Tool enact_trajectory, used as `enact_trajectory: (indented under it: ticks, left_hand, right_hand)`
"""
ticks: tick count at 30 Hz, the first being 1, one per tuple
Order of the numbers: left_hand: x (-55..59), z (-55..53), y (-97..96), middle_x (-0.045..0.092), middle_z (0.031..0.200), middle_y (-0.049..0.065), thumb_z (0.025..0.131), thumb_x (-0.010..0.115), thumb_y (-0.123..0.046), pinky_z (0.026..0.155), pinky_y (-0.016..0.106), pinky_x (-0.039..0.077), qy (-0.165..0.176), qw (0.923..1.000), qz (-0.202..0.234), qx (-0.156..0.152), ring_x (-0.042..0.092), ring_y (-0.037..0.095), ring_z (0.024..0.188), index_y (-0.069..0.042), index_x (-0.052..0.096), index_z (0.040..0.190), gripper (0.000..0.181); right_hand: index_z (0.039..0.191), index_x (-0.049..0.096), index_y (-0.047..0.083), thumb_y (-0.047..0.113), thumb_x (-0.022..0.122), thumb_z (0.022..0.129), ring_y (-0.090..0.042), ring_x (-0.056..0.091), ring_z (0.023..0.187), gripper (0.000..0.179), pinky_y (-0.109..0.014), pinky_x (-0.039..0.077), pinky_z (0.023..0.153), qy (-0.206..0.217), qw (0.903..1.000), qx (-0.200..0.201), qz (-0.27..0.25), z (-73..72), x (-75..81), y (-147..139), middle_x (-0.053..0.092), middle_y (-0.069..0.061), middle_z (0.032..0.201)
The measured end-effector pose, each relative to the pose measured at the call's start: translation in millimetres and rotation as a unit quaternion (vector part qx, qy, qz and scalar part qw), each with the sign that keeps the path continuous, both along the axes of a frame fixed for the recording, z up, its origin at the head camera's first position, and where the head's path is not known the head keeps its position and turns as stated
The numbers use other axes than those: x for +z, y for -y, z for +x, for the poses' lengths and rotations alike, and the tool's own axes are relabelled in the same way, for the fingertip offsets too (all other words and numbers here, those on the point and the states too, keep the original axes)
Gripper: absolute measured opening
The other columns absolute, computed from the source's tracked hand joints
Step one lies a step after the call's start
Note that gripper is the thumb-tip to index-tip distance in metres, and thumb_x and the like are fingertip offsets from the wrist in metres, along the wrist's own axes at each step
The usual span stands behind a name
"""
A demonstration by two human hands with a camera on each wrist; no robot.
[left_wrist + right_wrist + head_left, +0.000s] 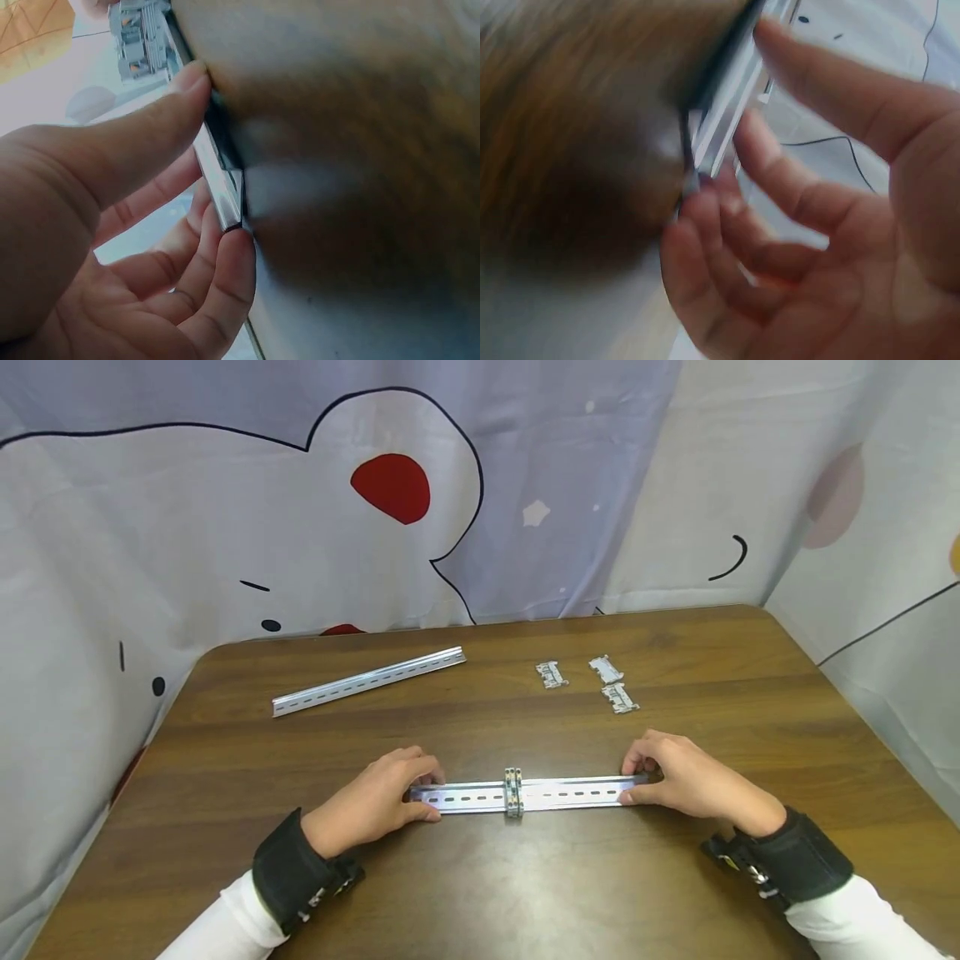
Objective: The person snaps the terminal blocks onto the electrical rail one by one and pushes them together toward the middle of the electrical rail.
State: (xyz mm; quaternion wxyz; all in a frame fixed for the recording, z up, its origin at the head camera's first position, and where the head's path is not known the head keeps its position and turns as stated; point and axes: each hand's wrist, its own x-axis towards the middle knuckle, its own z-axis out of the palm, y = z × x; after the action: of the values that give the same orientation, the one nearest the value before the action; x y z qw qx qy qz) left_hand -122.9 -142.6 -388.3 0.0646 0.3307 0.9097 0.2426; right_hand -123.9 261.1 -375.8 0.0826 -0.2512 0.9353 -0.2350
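Observation:
A slotted metal DIN rail (573, 792) lies crosswise in front of me, low at the wooden table. Two narrow terminal blocks (513, 793) sit side by side near its middle; in the left wrist view the terminal blocks (142, 41) look grey with small orange spots. My left hand (382, 797) grips the rail's left end, thumb along the near edge and fingers round the far side and end. At the right end, my right hand (678, 777) holds the rail between thumb and fingers. The rail's end (716, 142) shows against those fingers in the right wrist view.
A second DIN rail (369, 681) lies at an angle at the back left of the table (525, 893). Three loose grey terminal blocks, one of them a terminal block (552, 674) set apart, lie at the back right. A patterned curtain (555, 485) hangs behind.

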Motion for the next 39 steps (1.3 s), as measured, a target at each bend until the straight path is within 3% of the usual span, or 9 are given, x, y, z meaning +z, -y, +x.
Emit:
enact_trajectory:
  ticks: [4,6,11,15,18,24,29,36,39]
  left_hand:
    - [-2.7,-2.5,4.9,0.054,0.084,-0.003,0.075,0.085,-0.025,0.067,0.025,0.042,0.038,0.9992,0.005,-0.010,0.050,0.013,0.077,-0.015,0.062,0.094,0.031]
    - [-3.3,-4.4,9.1,0.052,0.081,-0.003,0.075,0.085,-0.026,0.064,0.024,0.040,0.056,0.9983,0.006,-0.016,0.049,0.012,0.074,-0.016,0.060,0.090,0.031]
    - [-4.3,-13.4,22.3,0.053,0.076,-0.003,0.077,0.083,-0.030,0.061,0.023,0.039,0.098,0.9947,0.012,-0.030,0.047,0.009,0.068,-0.018,0.058,0.088,0.031]
    - [-5.2,-23.6,33.4,0.057,0.080,-0.005,0.081,0.080,-0.033,0.063,0.024,0.043,0.129,0.9909,0.026,-0.031,0.051,0.009,0.071,-0.021,0.060,0.095,0.027]
    - [-6.4,-30.6,41.4,0.060,0.083,-0.007,0.083,0.079,-0.033,0.065,0.025,0.046,0.152,0.9873,0.039,-0.023,0.055,0.010,0.074,-0.022,0.063,0.099,0.026]
    - [-7.2,-39.8,55.1,0.064,0.087,-0.006,0.083,0.079,-0.029,0.067,0.026,0.049,0.162,0.9851,0.059,0.005,0.059,0.014,0.077,-0.020,0.065,0.106,0.029]
    - [-10.0,-45.6,64.2,0.064,0.090,-0.001,0.082,0.080,-0.022,0.064,0.027,0.050,0.138,0.9872,0.072,0.034,0.059,0.015,0.075,-0.014,0.066,0.118,0.039]
    - [-10.0,-52.1,60.8,0.057,0.101,0.003,0.083,0.079,-0.016,0.067,0.027,0.044,-0.004,0.9977,0.037,0.057,0.052,0.016,0.080,-0.010,0.067,0.124,0.044]
    - [-5.8,-56.2,56.6,0.053,0.102,0.004,0.083,0.079,-0.018,0.071,0.031,0.039,-0.040,0.9975,0.009,0.057,0.047,0.019,0.084,-0.010,0.068,0.125,0.043]
  right_hand:
    - [0.082,0.062,0.017,0.034,0.082,0.078,-0.008,0.054,0.070,0.027,-0.024,0.046,0.063,0.063,0.9966,0.035,-0.040,-7.0,-6.0,-4,0.058,0.007,0.076]
    - [0.084,0.061,0.015,0.030,0.078,0.083,-0.007,0.055,0.067,0.023,-0.024,0.047,0.061,0.110,0.9888,0.056,-0.084,-12.3,-11.7,-6,0.058,0.007,0.073]
    - [0.094,0.062,0.005,0.018,0.067,0.093,-0.008,0.056,0.066,0.014,-0.029,0.051,0.059,0.242,0.9453,0.079,-0.204,-26.6,-31.4,-13,0.061,0.001,0.073]
    - [0.101,0.063,-0.003,0.015,0.069,0.092,-0.013,0.063,0.072,0.021,-0.036,0.056,0.063,0.300,0.9154,0.017,-0.268,-35.6,-44.9,-15,0.068,-0.007,0.081]
    - [0.104,0.065,-0.006,0.015,0.074,0.087,-0.016,0.064,0.071,0.028,-0.035,0.057,0.063,0.305,0.9026,-0.049,-0.300,-43.0,-50.1,-11,0.071,-0.010,0.085]
    - [0.102,0.071,-0.003,0.020,0.081,0.080,-0.017,0.065,0.063,0.033,-0.037,0.057,0.062,0.259,0.9035,-0.118,-0.320,-59.9,-52.2,6,0.073,-0.013,0.088]
    - [0.100,0.071,-0.004,0.021,0.082,0.080,-0.019,0.068,0.064,0.034,-0.039,0.057,0.064,0.219,0.9023,-0.155,-0.337,-70.7,-54.4,21,0.074,-0.012,0.090]
    - [0.098,0.064,-0.010,0.019,0.084,0.077,-0.024,0.071,0.064,0.041,-0.038,0.057,0.066,0.198,0.8902,-0.204,-0.356,-80.1,-44.3,32,0.074,-0.015,0.087]
    - [0.098,0.063,-0.011,0.018,0.084,0.077,-0.023,0.071,0.061,0.043,-0.037,0.057,0.064,0.188,0.8902,-0.218,-0.353,-84.1,-39.2,33,0.074,-0.016,0.083]
